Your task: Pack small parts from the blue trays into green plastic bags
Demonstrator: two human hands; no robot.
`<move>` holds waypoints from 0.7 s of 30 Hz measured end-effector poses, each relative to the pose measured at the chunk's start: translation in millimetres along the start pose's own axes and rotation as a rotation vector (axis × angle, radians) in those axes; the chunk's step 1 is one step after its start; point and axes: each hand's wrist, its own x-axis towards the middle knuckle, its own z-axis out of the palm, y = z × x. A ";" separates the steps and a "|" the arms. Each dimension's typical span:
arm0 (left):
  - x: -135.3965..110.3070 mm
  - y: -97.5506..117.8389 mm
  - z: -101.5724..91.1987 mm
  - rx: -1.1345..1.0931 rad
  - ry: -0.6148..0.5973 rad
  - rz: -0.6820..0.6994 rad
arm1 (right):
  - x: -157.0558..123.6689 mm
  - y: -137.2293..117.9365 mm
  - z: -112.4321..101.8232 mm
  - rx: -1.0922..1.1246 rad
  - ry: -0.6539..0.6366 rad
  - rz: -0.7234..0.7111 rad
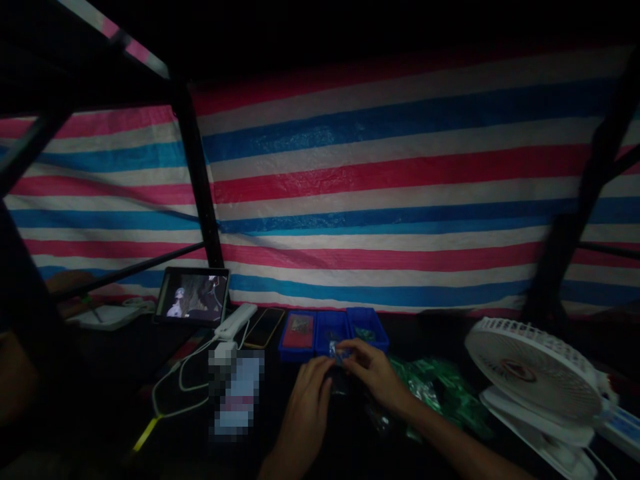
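Observation:
Both my hands work close together on a dark table in dim light. My left hand is curled, fingers bent down over something dark that I cannot make out. My right hand pinches a small shiny piece at its fingertips, just in front of a row of blue bins. A heap of green plastic packets lies to the right of my right wrist.
A tablet showing a picture leans at the back left, beside a white power strip, a phone and white cables. A white fan lies at the right. A striped tarp and dark frame poles stand behind.

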 end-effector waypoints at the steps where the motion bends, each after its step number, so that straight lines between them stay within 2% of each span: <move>1: -0.1 -0.5 0.4 -0.001 -0.001 0.001 | 0.0 0.7 0.3 0.022 0.005 0.012; 9: -0.7 -4.6 3.0 0.012 -0.002 -0.027 | 1.5 3.5 5.4 0.226 0.068 0.023; 17: -0.5 -4.9 1.6 0.018 0.008 -0.035 | 2.2 5.9 -1.3 -0.085 0.101 -0.070; 21: 0.6 -4.4 1.3 0.016 0.015 -0.046 | 0.9 4.7 -0.5 -0.033 0.088 0.008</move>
